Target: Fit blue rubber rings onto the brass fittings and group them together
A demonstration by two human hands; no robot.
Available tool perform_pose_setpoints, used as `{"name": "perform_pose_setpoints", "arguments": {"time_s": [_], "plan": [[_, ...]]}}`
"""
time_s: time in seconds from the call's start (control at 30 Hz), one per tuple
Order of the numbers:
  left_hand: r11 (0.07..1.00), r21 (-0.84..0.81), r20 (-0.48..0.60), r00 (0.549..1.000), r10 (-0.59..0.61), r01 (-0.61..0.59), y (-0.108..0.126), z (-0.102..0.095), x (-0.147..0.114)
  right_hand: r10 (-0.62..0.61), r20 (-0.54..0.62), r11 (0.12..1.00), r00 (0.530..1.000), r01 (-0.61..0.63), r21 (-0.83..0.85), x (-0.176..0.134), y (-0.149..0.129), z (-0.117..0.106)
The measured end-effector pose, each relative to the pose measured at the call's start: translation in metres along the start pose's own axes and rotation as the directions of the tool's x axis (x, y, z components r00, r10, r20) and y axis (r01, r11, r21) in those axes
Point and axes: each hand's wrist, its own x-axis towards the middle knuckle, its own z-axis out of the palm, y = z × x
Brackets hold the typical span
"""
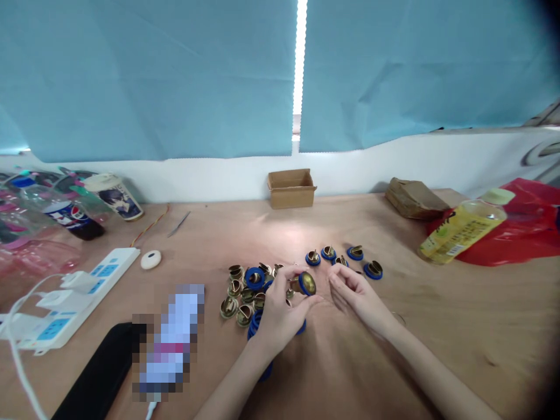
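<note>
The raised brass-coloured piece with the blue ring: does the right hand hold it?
No, the left hand holds the brass-coloured piece between thumb and fingers, while the right hand is apart from it.

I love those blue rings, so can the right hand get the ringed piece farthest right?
Probably yes: that blue-ringed piece lies on the table just beyond the right hand, with nothing between, though that hand might hold something small.

Covering the upper background with blue sheets, showing a strip of bright light between, leaving white wall below, meeting a brown tabletop.
</note>
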Motion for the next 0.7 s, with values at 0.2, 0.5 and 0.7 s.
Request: {"name": "perform_pose_setpoints", "arguments": {"time_s": [0.2,0.5,0.7], "plan": [[0.96,0.15,0.075,0.971,0.229,-0.238,-0.0012,-0.0003,-0.0029,0.036,0.113,0.978,0.993,-0.058,0.198,-0.0025,0.0043,0.0079],[0.912,0.218,0.202,0.93,0.306,-0.347,-0.0047,0.001,-0.006,0.076,0.127,0.983,0.989,-0.096,0.157,-0.002,0.0024,0.0093],[0.915,0.215,0.238,0.927,0.29,-0.341,-0.004,-0.0003,-0.0066,0.061,0.135,0.991,0.989,-0.076,0.11,-0.0034,0.0011,0.0082]]}}
